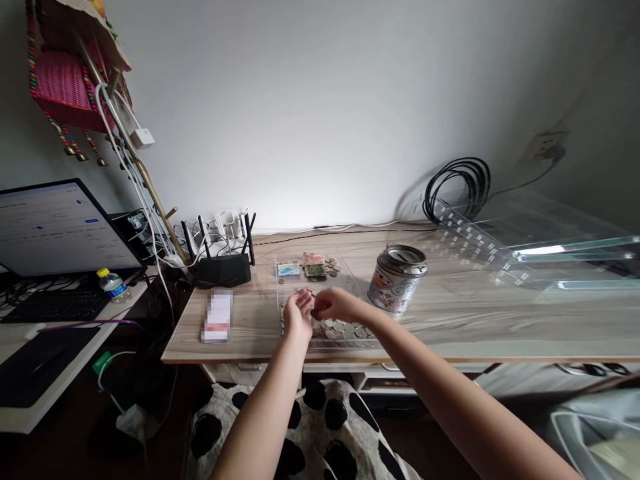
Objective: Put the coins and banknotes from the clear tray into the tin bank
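My left hand (pixel 299 312) is palm up over a clear plastic tray (pixel 353 283), fingers stretched and slightly cupped; nothing distinct shows in the palm. Beside it, my right hand (pixel 340 305) has its fingers pinched together at a small dark round piece, which looks like a coin (pixel 314 313). Many loose coins (pixel 361 331) lie along the tray's near side, partly covered by my hands. Toward the back are a bluish banknote (pixel 289 269), a reddish banknote (pixel 314 257), a green banknote (pixel 315 271) and a small group of coins (pixel 333 268).
Right of the tray stands a round metal tin (pixel 397 279) with a slotted lid. A black router (pixel 223 270) and a phone (pixel 217 317) are on the left. Coiled black cable (pixel 457 190) and clear plastic panels (pixel 565 240) occupy the right. A laptop (pixel 65 230) sits further left.
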### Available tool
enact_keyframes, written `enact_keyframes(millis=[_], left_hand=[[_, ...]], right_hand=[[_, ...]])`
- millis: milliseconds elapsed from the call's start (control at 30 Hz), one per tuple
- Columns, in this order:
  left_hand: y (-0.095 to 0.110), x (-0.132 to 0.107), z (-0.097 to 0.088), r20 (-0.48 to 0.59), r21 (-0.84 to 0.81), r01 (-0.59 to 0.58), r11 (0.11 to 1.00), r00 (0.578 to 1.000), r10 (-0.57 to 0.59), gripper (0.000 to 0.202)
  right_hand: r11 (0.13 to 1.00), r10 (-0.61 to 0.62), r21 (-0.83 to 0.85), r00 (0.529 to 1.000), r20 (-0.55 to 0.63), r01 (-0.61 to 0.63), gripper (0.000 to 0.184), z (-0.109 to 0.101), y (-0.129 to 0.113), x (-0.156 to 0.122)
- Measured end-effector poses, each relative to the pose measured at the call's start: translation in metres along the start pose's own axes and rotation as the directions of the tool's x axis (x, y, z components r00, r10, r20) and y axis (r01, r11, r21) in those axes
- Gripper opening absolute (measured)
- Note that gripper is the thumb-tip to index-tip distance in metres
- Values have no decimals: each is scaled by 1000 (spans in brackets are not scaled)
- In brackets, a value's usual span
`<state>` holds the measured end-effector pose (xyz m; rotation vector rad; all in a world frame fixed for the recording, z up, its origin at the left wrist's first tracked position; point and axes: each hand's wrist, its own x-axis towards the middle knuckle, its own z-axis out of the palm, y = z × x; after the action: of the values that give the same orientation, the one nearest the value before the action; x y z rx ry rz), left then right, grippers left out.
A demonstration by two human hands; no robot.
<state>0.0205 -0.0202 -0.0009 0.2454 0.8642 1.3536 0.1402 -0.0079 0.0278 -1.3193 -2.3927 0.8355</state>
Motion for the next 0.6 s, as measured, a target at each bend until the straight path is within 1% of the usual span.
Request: enact_keyframes(millis=[33, 67, 100, 133, 200, 267, 300, 333, 400, 433, 467, 500, 533, 600], left_hand=[[-1, 0, 1, 61, 26, 91, 995, 994, -93, 16], [-1, 0, 1, 125, 52, 172, 984, 976, -178, 17], [-2, 0, 2, 182, 70, 227, 971, 955, -236, 17], [-2, 0, 2, 227, 73, 253, 965, 938, -263, 17], [-3, 1, 2, 284, 34, 233, 972, 930, -233, 14], [-3, 2, 1, 293, -6, 191, 982, 939, -180, 15], [-4, 2, 0, 288, -15, 177, 984, 943, -166, 17], [-4, 2, 0, 281, -16, 164, 986, 947, -153, 19], [-3, 1, -1, 270, -10, 131, 991, 955, -124, 21], [-3, 0, -1, 268, -6, 108, 994, 958, -103, 22], [-3, -1, 0, 270, 2, 85, 996, 959, -82, 21], [-3, -3, 0, 271, 11, 64, 998, 961, -64, 21], [-2, -4, 1, 271, 24, 47, 999, 961, -52, 20], [-2, -6, 2, 264, 48, 24, 999, 964, -36, 17]], right_hand=[[999, 31, 45, 996, -83, -28, 17, -7, 3, 0], [996, 58, 71, 987, -151, -48, 19, -12, 6, 0], [995, 79, 77, 977, -200, -64, 21, -16, 7, 1], [995, 91, 67, 968, -236, -77, 20, -17, 6, 1], [995, 100, 29, 949, -299, -96, 18, -18, 1, 0], [992, 111, -8, 912, -394, -125, 19, -22, -7, -7], [987, 127, -32, 876, -465, -160, 21, -28, -12, -14], [975, 151, -57, 824, -546, -216, 24, -36, -15, -22], [909, 223, -97, 670, -708, -405, 30, -61, -18, -41], [853, 265, -98, 588, -764, -512, 32, -76, -16, -50], [787, 314, -89, 522, -793, -611, 32, -91, -13, -58], [735, 362, -80, 490, -793, -673, 30, -105, -7, -64], [695, 405, -72, 472, -783, -716, 28, -116, -1, -69], [661, 465, -63, 474, -747, -748, 22, -132, 12, -73]])
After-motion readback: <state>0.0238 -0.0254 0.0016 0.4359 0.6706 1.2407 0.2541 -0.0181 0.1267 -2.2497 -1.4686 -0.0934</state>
